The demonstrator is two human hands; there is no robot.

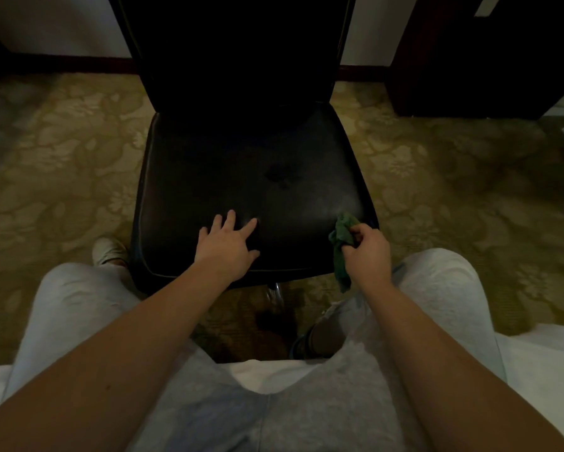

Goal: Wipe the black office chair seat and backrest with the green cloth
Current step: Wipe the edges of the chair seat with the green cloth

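The black office chair stands straight in front of me, its shiny seat (241, 164) facing me and its tall backrest (238, 50) rising behind in deep shadow. My left hand (228, 244) rests flat with spread fingers on the front middle of the seat. My right hand (367, 252) grips the crumpled green cloth (342, 238) at the seat's front right corner; part of the cloth hangs down below the hand past the seat edge.
Patterned beige-green carpet (65, 164) surrounds the chair. Dark wooden furniture (476, 60) stands at the back right, a white wall with dark skirting at the back left. My grey-trousered knees (78, 301) flank the chair's front; a chrome chair leg (275, 293) shows beneath.
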